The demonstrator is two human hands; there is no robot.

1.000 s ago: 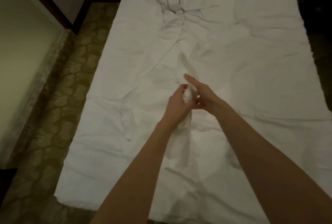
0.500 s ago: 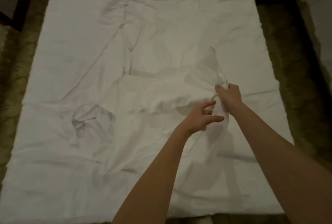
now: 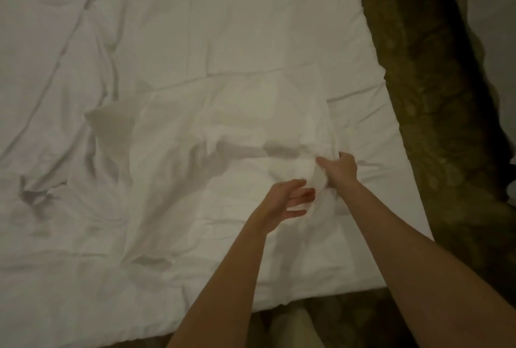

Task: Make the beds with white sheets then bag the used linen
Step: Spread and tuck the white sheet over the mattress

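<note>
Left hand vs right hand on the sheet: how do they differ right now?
The right hand grips a bunched fold of the white sheet; the left hand holds nothing. The right hand's fingers curl round the cloth; the left hand's are spread and straight. The right hand reaches farther up the bed. Both are bare and over the sheet.

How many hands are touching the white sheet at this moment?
1 for certain. The right hand grips a bunched fold of the white sheet near the bed's right side. The left hand hovers beside it, fingers spread; contact there cannot be told.

Dark patterned carpet [image 3: 435,113] right of the bed; pale surface [image 3: 491,26] at far right
</note>
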